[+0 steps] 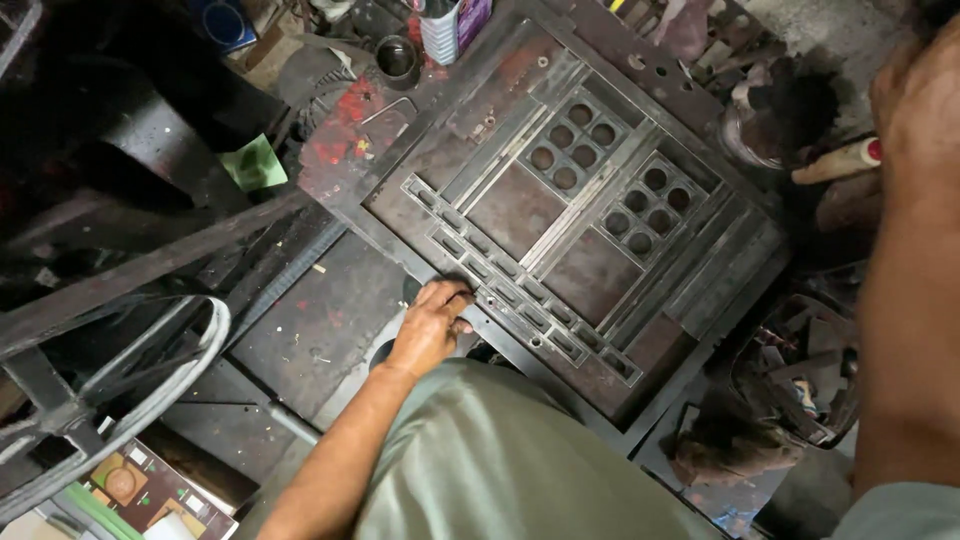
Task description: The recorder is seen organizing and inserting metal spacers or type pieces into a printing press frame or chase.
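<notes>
- The left hand (432, 325) rests fingers-down at the near-left edge of the large dark square metal frame with slotted and round-holed panels (575, 215), which lies flat and angled on the cluttered workbench (320, 320); fingertips curled onto its rim, pressing rather than clasping.
- Steadying it well seems to call for firm downward pressure near that edge.
- The forearm reaches forward, wrist slightly bent.
- The right hand (915, 100) is raised at the far-right, blurred; whether it grasps the nearby pale wooden handle (835, 162) I cannot tell.

floor: grimy concrete (320, 330) | scrap bucket (800, 365) rt | green paper (253, 165) lft | metal cup (397, 60) top | light: dim
</notes>
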